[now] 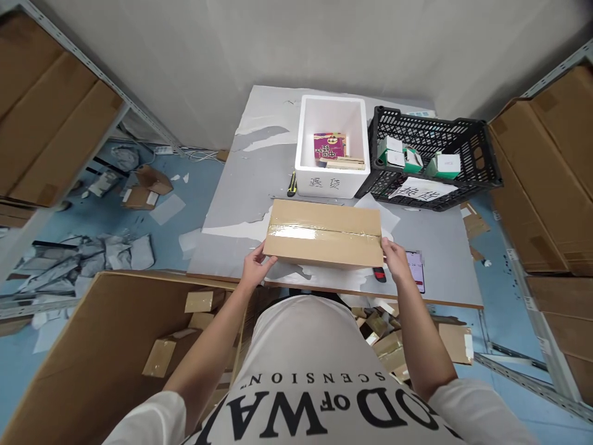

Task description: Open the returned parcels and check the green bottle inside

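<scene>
A long cardboard box (324, 247), its top seam sealed with clear tape, is held level at the front of the table (241, 191). My left hand (256, 266) grips its left end, thumb near the front corner. At the opposite end my right hand (393, 256) has its fingers on the short side. Partly under the box's front edge lies a red and black cutter (380, 274). A phone (416, 271) with a lit screen rests just right of my right hand. Behind the box's left part is a yellow and black box cutter (291, 184).
A white foam bin (331, 182) holding books stands behind the box, beside a black plastic crate (477, 157) with small green and white boxes. A large open carton (97, 334) with small boxes is at my left. Shelves of cartons flank both sides.
</scene>
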`<state>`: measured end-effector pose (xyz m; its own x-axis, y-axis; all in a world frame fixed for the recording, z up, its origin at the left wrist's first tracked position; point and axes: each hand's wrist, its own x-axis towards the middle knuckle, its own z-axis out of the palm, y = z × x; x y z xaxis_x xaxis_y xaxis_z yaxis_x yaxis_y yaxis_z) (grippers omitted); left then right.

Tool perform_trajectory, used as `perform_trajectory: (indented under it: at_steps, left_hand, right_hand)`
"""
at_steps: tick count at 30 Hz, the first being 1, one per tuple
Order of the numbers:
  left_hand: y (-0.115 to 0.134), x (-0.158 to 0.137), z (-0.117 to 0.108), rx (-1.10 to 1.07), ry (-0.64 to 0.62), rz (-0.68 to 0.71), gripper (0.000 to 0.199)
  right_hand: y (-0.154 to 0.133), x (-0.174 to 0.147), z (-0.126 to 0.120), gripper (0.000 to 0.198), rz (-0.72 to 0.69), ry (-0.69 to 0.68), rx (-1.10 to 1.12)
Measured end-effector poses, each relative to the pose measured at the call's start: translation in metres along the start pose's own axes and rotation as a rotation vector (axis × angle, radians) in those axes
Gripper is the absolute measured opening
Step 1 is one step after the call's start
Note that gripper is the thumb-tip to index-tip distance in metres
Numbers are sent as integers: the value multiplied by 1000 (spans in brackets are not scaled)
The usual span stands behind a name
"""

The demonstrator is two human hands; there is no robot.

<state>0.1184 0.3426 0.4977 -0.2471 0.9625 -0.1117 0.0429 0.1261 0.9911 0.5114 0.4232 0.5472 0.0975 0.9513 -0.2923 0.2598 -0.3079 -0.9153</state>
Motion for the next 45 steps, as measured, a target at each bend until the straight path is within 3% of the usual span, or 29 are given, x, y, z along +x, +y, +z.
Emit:
perform_trajectory:
  at_steps: [4,8,12,16,21,24,28,32,41,45]
  left_hand:
    - [-2,-2,-2,44,-26,24,82]
    - [-16,-6,-4,88,-44,-4,74]
    - [-41,-4,-8,131,-60,-61,63]
    - [-54,0,-9,202,-69,-92,53]
    - [-51,4,-6,265,-49,-63,47]
    - [-33,8,-5,314,-63,-12,47]
    - [9,22,-8,355,-70,92,53]
    - [36,42,-10,408,-52,95,50]
    - [7,60,2,473,30,-97,47]
    - [2,69,7,578,45,-99,46]
  right_hand:
    - [49,-17,1,55,-61,104,163]
    - [99,-32,15,64,-112,-17,2]
    - [114,-35,33,55,-69,-14,-100]
    - [114,-30,38,46,-97,58,-155]
    - [116,-23,35,47,-127,45,-179]
    - [104,-21,30,49,-144,11,-164]
    - [73,-20,20,49,-195,-33,-173]
    - [48,-17,14,49,-193,-30,-272]
    - [37,-1,16,50,-160,69,-594]
    - [38,12,18,51,-123,47,-625]
